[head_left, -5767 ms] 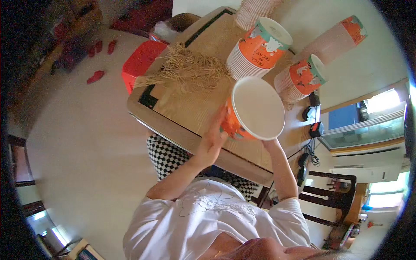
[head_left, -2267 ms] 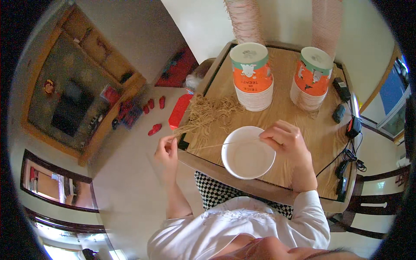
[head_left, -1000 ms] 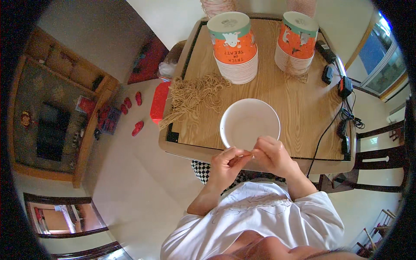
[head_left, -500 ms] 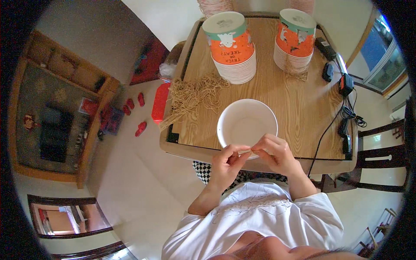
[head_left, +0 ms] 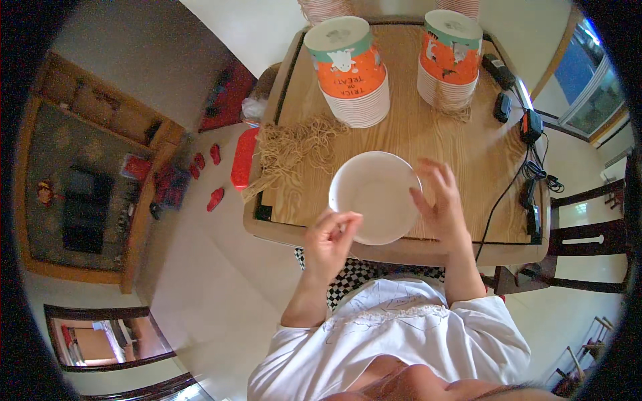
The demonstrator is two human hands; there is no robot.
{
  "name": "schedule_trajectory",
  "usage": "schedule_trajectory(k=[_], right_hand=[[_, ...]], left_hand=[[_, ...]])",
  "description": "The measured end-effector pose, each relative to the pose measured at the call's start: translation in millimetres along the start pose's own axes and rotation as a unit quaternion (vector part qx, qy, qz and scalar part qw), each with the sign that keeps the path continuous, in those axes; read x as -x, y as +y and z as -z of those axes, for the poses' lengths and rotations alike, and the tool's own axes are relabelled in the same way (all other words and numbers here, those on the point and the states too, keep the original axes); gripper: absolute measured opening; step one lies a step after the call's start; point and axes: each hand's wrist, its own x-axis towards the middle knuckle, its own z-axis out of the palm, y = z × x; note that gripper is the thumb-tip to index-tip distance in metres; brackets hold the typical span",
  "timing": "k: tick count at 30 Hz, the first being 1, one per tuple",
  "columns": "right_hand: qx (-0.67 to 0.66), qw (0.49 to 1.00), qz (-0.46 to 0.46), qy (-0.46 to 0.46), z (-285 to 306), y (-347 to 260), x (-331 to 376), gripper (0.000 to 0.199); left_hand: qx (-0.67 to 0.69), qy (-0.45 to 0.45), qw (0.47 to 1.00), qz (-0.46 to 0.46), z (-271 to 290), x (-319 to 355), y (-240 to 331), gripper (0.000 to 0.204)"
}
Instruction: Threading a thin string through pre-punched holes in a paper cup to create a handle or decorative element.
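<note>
A white paper bucket (head_left: 374, 194) stands at the table's near edge, its open mouth facing up and its inside white. My left hand (head_left: 329, 244) is at the bucket's near left rim, thumb and fingertips pinched together. What the pinch holds is too small to make out; a thin strand shows just below it. My right hand (head_left: 441, 204) is at the bucket's right rim, fingers apart and curving round its side, with nothing seen in them. To the left of the bucket lies a loose heap of brown twine (head_left: 301, 147).
Behind stand two stacks of upturned orange-and-green buckets, one at centre (head_left: 351, 77) and one at right (head_left: 449, 60). Twine hangs by the right stack. Black adapters and cables (head_left: 531, 127) line the right edge. A red container (head_left: 244, 160) sits off the left edge; a dark chair (head_left: 588, 234) stands right.
My hands have parted from a shared pinch above the near rim. The right moved forward to the bucket's right side and opened; the left shifted slightly left, still pinched.
</note>
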Motion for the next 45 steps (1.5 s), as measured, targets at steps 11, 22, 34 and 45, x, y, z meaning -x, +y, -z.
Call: schedule_trajectory(k=[11,22,34,45], right_hand=[[-0.328,0.924,-0.16,-0.117,-47,0,-23,0.022],[-0.219,0.942,-0.219,-0.126,-42,28,8,0.012],[-0.244,0.942,-0.189,-0.131,-40,29,12,0.014],[-0.267,0.939,-0.185,-0.113,-45,33,15,0.014]], left_hand=[[-0.078,-0.21,0.974,-0.037,0,-66,-16,0.009],[-0.098,-0.239,0.966,-0.023,-29,-80,-23,0.008],[-0.098,-0.235,0.966,-0.037,-39,-75,-26,0.008],[-0.092,-0.235,0.967,-0.042,-45,-75,-30,0.008]])
